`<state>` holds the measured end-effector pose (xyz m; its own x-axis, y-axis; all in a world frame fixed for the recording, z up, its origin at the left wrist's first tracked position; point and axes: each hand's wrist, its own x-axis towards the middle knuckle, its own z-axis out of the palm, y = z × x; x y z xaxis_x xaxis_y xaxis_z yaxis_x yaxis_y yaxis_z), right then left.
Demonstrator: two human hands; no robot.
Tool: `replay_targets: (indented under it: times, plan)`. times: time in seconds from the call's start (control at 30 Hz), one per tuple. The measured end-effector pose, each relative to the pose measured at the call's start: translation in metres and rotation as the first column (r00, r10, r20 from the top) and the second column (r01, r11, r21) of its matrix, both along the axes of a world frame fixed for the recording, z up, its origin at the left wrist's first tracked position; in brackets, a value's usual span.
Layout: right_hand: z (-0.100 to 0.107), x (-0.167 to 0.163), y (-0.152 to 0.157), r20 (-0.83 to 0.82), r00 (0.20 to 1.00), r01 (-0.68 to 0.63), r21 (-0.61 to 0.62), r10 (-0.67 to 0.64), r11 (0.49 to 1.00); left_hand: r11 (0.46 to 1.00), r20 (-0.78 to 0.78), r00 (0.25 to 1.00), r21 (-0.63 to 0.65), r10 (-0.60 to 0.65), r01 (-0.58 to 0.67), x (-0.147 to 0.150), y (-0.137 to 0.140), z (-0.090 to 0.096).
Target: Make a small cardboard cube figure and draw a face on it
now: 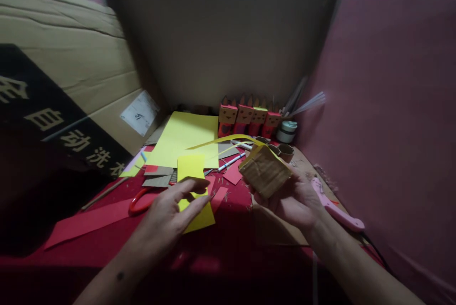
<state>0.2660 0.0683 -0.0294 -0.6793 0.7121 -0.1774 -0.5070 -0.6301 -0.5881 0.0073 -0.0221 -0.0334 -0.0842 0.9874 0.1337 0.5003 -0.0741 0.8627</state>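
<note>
In my right hand (297,203) rests a small cardboard box (265,172), tilted so that one plain brown face turns toward me. A narrow yellow paper strip (221,139) extends from its upper edge and curves out to the left. My left hand (171,207) hovers with thumb and fingers apart and nothing visible between them. Under its fingertips lies a cut piece of yellow paper (190,167), partly covered by the hand. Just left of that hand, the red handle of scissors (132,206) shows; their blades are hidden.
Several red cardboard figures (245,117) stand at the back beside a pale jar (287,131). A large yellow sheet (188,134) lies before them. Cardboard tubes (286,153) and a pink glue gun (338,214) with a cord are right; a red paper strip (92,219) and big carton (71,43) left.
</note>
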Motion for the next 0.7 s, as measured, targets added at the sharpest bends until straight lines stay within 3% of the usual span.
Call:
replay_targets:
  times: [0.07,0.13,0.23,0.3,0.37,0.43,0.6,0.7]
  plan:
    - [0.001,-0.003,0.006,0.016,1.000,-0.010,0.047,0.009,0.999,0.985,-0.132,0.978,0.087,0.159,-0.148,-0.022,-0.007,-0.003]
    - [0.004,-0.010,0.010,0.018,1.000,0.002,0.087,-0.004,0.996,0.940,-0.253,0.909,0.172,0.330,-0.293,-0.045,-0.012,-0.007]
    - [0.006,-0.023,0.012,0.024,0.997,0.076,0.130,-0.080,0.989,0.904,-0.449,0.786,0.180,0.426,-0.387,-0.071,-0.020,-0.012]
    - [0.006,-0.031,0.013,0.034,0.989,0.136,0.155,-0.142,0.979,0.922,-0.501,0.780,0.117,0.375,-0.369,-0.079,-0.025,-0.016]
    - [0.004,-0.038,0.013,0.031,0.983,0.171,0.167,-0.178,0.971,0.964,-0.530,0.813,0.036,0.243,-0.264,-0.078,-0.028,-0.021]
    - [0.002,-0.043,0.014,0.018,0.983,0.179,0.157,-0.184,0.971,0.987,-0.604,0.787,-0.004,0.124,-0.158,-0.072,-0.028,-0.027]
    - [-0.005,-0.047,0.015,0.018,0.983,0.176,0.138,-0.180,0.975,0.992,-0.861,0.508,-0.033,0.035,-0.123,-0.060,-0.013,-0.031]
    - [-0.012,-0.048,0.015,0.014,0.976,0.213,0.147,-0.217,0.966,0.993,-0.892,0.451,-0.068,-0.018,-0.095,-0.065,-0.002,-0.025]
